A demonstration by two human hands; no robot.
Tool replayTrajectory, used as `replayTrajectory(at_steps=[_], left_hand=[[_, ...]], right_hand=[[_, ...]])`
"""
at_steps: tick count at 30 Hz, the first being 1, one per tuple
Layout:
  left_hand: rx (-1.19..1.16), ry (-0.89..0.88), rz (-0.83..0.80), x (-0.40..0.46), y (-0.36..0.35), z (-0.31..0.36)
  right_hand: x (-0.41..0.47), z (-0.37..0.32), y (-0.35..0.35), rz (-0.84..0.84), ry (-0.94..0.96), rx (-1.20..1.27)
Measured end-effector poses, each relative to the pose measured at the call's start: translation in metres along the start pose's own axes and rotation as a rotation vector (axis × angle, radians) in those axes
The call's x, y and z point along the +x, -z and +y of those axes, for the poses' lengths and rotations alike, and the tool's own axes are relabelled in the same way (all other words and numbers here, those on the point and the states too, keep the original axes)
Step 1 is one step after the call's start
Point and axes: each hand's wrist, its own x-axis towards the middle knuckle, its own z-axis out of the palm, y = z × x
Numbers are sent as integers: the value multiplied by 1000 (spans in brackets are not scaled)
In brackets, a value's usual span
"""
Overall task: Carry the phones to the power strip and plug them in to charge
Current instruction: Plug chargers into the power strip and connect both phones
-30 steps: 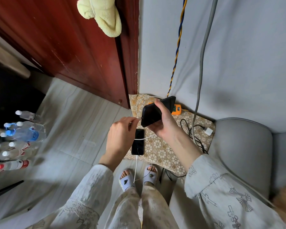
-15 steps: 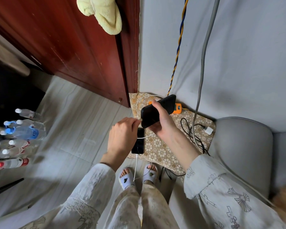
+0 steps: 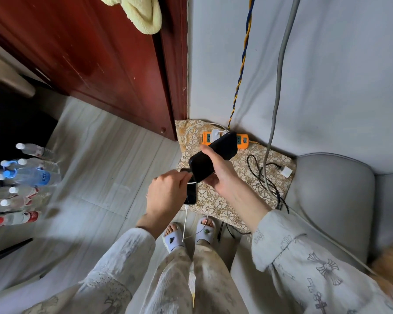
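Note:
My right hand (image 3: 222,175) grips a black phone (image 3: 213,158), held tilted above the patterned mat (image 3: 236,177). At that phone's lower end, my left hand (image 3: 168,196) pinches the plug of a white charging cable (image 3: 186,220). A second black phone (image 3: 190,193) lies flat on the mat's left edge, partly hidden by my left hand, with a white cable running from its near end. The orange power strip (image 3: 242,139) sits on the mat against the wall with a white charger (image 3: 216,133) plugged in; the held phone covers its middle.
A red wooden door (image 3: 100,64) stands to the left. Several water bottles (image 3: 25,177) lie on the floor at far left. A grey sofa arm (image 3: 331,200) is to the right. Black cables (image 3: 261,177) and a white adapter (image 3: 285,171) lie on the mat.
The view has shifted slightly. My left hand has brought the cable plug right up to the lower end of the held phone. The right hand keeps its hold.

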Motion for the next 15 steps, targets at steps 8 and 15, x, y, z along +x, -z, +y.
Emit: replayTrajectory(at_steps=[8,15], left_hand=[[-82,39,-598,-1,-27,-19],[72,117,-663,-5,-87,-66]], right_hand=[[25,34,49,183,136,-450],[77,95,93,279,104,-680]])
